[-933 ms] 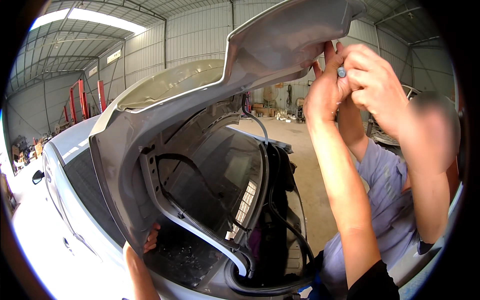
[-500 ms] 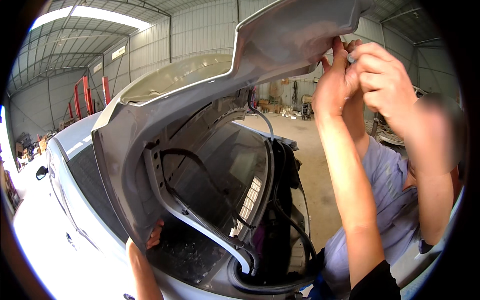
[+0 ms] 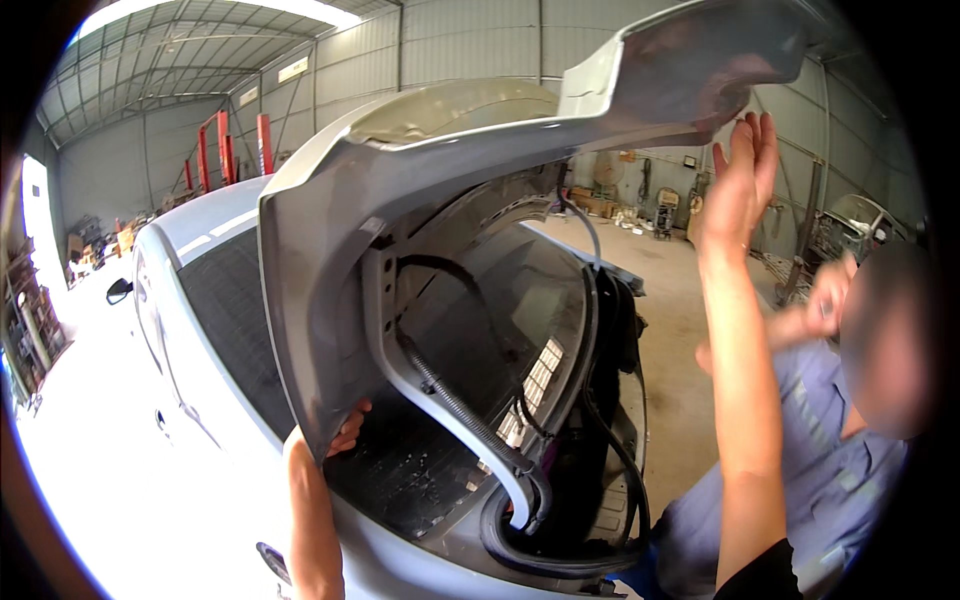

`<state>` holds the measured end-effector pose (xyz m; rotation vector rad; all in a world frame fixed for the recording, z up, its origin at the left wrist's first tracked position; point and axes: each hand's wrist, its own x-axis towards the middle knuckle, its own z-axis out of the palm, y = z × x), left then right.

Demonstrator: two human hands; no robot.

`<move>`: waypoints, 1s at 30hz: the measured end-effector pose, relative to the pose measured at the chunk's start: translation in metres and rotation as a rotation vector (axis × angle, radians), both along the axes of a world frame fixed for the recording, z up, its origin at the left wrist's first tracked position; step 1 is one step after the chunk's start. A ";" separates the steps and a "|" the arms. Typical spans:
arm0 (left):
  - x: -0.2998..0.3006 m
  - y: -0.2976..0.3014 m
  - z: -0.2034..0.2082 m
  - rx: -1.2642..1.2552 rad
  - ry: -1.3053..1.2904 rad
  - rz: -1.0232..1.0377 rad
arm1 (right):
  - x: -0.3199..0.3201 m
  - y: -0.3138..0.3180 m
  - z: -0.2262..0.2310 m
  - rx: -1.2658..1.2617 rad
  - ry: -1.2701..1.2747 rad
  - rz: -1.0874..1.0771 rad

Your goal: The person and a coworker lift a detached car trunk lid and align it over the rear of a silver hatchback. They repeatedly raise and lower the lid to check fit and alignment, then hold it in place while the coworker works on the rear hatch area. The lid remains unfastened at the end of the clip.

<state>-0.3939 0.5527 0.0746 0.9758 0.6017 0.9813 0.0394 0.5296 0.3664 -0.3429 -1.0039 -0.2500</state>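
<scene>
A silver car's trunk lid [image 3: 420, 190] stands raised in front of me. My left hand [image 3: 347, 428] curls around the lid's lower left edge; only its fingers show past the metal. My right hand [image 3: 738, 185] is lifted high with its fingers spread and nothing in it, fingertips just under the lid's rear lip [image 3: 700, 60]. A black corrugated cable [image 3: 455, 405] runs along the lid's hinge arm into the open trunk [image 3: 430, 470]. A co-worker in a grey-blue shirt [image 3: 830, 480] stands at the right, one hand [image 3: 826, 300] held near the chest.
The car's rear window [image 3: 230, 330] and white body [image 3: 140, 480] fill the left. Red vehicle lifts [image 3: 262, 142] stand at the back of the metal hall. Clutter and another car [image 3: 850, 215] sit at the far right on the concrete floor [image 3: 680, 300].
The co-worker's hand has dropped from the lid's rear lip to chest height. My right hand has opened and sits a little lower. The lid looks raised further.
</scene>
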 end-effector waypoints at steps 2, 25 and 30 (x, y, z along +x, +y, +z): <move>-0.004 0.003 -0.006 0.006 -0.026 -0.009 | -0.011 -0.006 -0.012 -0.088 -0.036 0.117; -0.002 0.007 -0.012 -0.003 0.178 0.090 | -0.005 -0.132 -0.301 -0.955 -0.350 0.379; -0.005 0.005 -0.009 -0.019 0.031 0.025 | 0.029 -0.142 -0.339 -1.094 -0.135 0.337</move>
